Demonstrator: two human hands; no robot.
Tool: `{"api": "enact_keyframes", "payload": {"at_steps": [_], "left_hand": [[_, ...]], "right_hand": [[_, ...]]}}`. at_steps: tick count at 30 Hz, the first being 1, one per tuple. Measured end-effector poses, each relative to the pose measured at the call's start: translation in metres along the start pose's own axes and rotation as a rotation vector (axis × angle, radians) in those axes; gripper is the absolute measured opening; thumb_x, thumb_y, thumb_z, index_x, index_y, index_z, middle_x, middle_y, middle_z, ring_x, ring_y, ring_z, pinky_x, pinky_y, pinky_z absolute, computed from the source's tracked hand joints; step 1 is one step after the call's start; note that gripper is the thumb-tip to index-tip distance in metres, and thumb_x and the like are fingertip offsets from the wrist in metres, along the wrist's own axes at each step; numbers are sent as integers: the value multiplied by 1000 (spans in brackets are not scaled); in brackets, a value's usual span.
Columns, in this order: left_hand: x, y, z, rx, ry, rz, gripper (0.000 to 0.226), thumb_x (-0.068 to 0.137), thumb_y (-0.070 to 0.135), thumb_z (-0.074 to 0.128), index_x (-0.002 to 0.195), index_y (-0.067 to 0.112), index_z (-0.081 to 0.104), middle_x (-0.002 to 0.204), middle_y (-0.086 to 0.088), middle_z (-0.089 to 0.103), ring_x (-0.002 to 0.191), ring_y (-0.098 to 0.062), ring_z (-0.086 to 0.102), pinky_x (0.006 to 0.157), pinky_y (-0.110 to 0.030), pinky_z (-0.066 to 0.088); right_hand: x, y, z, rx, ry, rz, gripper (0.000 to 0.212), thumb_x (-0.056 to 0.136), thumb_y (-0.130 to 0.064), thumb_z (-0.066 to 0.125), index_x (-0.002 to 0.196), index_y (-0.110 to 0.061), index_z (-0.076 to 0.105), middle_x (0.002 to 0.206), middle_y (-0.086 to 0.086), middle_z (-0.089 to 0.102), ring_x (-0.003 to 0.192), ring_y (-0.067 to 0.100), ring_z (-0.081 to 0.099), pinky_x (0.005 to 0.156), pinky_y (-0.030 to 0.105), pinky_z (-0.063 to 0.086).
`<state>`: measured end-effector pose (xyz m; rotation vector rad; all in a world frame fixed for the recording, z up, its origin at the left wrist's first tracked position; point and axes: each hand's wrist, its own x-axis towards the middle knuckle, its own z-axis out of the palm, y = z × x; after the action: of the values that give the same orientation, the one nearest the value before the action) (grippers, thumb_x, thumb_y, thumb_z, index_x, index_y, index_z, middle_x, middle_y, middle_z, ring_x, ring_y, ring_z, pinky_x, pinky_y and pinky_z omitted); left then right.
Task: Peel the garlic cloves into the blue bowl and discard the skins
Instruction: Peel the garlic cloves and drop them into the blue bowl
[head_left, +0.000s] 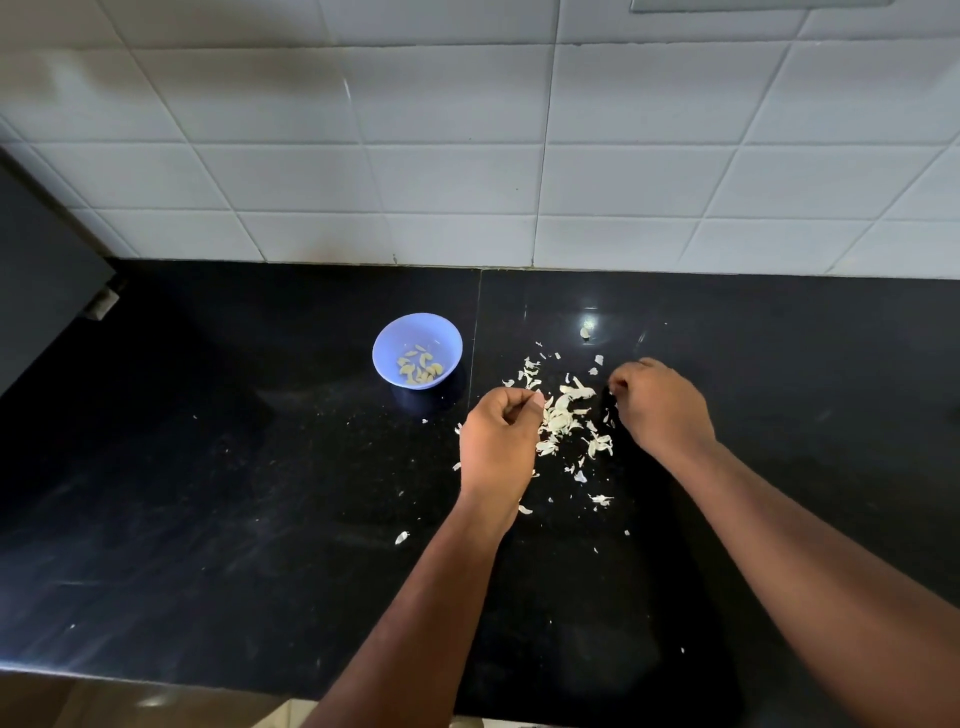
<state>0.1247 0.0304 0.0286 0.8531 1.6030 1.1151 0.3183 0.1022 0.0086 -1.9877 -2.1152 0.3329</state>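
A small blue bowl (417, 349) stands on the black counter and holds several peeled garlic cloves (420, 366). To its right lies a scattered pile of white garlic skins (563, 415). My left hand (498, 441) hovers at the pile's left edge with its fingers curled; its fingertips pinch something small and pale, too small to name. My right hand (660, 405) is at the pile's right edge, fingers curled down onto the counter; what they hold is hidden. One loose clove (585, 332) lies apart, farther back.
The black counter (234, 493) runs to a white tiled wall (467, 156) at the back. A dark cabinet side (41, 270) stands at the far left. Stray skin flakes (401, 537) dot the counter toward its front edge.
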Motion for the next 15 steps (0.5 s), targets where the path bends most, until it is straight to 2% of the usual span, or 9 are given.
{"api": "enact_keyframes", "payload": {"at_steps": [3, 6, 7, 11, 15], "left_hand": [[1, 2, -1, -24, -21, -34, 9, 101, 32, 69, 99, 25, 74, 83, 7, 70, 72, -8, 60, 61, -30, 49], [0, 7, 1, -98, -90, -110, 11, 101, 29, 70, 106, 20, 74, 89, 3, 73, 69, -8, 62, 54, -26, 47], [-1, 8, 1, -146, -118, -144, 14, 101, 29, 70, 109, 17, 74, 88, 3, 73, 67, -7, 62, 52, -25, 47], [-5, 15, 1, -301, -206, -220, 20, 102, 27, 71, 109, 8, 73, 83, 1, 71, 65, -9, 62, 51, -25, 43], [-7, 18, -5, -387, -238, -243, 14, 101, 24, 72, 103, 11, 73, 82, 0, 70, 66, -10, 62, 51, -25, 43]], "right_hand": [[-6, -9, -5, 379, 57, 80, 11, 99, -19, 66, 99, -23, 76, 98, -4, 73, 85, 15, 67, 76, 33, 53], [-29, -38, -16, 996, -9, 256, 10, 98, -13, 71, 96, -20, 78, 89, 5, 77, 70, 10, 66, 66, 27, 56], [-37, -47, -19, 1125, -34, 268, 11, 97, -10, 72, 97, -18, 79, 88, 6, 77, 68, 10, 65, 63, 25, 55], [-57, -66, -25, 1255, -49, 220, 10, 96, -9, 74, 101, -14, 80, 82, 4, 72, 71, 11, 62, 60, 24, 53], [-62, -73, -28, 1280, -36, 213, 11, 94, -9, 76, 99, -17, 81, 79, 0, 70, 73, 14, 61, 62, 25, 53]]}}
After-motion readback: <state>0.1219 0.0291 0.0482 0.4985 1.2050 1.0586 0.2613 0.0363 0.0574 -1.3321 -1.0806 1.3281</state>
